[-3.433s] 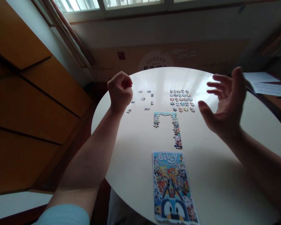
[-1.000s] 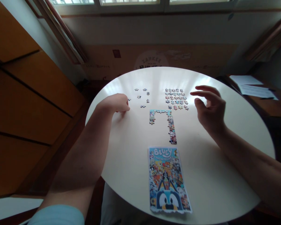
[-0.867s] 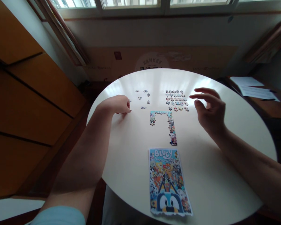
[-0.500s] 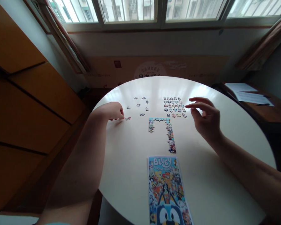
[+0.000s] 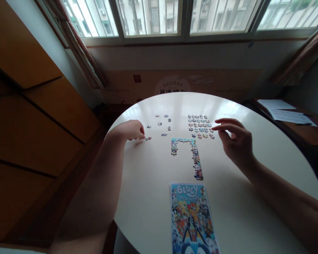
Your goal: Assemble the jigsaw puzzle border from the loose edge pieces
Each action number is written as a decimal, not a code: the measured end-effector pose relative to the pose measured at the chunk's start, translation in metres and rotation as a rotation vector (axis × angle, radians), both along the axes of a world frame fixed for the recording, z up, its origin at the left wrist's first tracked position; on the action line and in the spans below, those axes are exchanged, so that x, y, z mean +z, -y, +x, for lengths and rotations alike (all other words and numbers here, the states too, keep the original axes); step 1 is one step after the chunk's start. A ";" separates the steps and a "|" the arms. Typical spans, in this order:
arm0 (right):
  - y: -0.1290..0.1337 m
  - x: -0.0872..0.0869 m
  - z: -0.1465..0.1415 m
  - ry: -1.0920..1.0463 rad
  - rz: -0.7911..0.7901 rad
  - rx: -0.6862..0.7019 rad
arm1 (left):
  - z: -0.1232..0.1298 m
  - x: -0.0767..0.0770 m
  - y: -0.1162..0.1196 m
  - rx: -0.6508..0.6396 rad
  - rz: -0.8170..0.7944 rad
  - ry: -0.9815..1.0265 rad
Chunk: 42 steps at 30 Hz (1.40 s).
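On the left of the white table, my left hand (image 5: 134, 130) is closed, its fingertips beside a small puzzle piece (image 5: 148, 138); what the fingers hold, if anything, is too small to make out. My right hand (image 5: 234, 135) hovers with fingers apart at the right edge of the rows of loose pieces (image 5: 200, 125), holding nothing. Several scattered pieces (image 5: 159, 124) lie between the hands. Nearer, a joined puzzle border (image 5: 197, 158) forms a top edge, a short left side and a longer right side. Below it lies a colourful Bluey picture sheet (image 5: 192, 211).
The round white table (image 5: 153, 197) stands under a window (image 5: 151, 17). Wooden cabinets (image 5: 34, 134) are at the left. White papers (image 5: 288, 114) and a dark pen lie on a brown surface at the right. A large printed box (image 5: 206, 81) is behind the table.
The whole view has shifted slightly, with the table and both hands appearing a little lower and further right. The hands hold nearly the same places over the table.
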State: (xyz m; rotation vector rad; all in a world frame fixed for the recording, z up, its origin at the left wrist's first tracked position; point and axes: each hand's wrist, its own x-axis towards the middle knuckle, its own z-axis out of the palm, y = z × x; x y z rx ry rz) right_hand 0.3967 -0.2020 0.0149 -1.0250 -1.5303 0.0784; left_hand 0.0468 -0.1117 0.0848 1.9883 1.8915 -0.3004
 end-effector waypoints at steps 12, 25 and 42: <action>0.000 0.000 -0.003 0.002 -0.009 0.050 | 0.017 -0.005 0.004 -0.093 0.013 -0.042; 0.003 0.001 -0.011 0.103 -0.008 0.118 | 0.019 -0.004 0.005 -0.324 -0.119 0.306; 0.016 0.010 -0.045 0.544 0.151 0.471 | 0.071 -0.014 0.023 -0.612 -0.384 0.693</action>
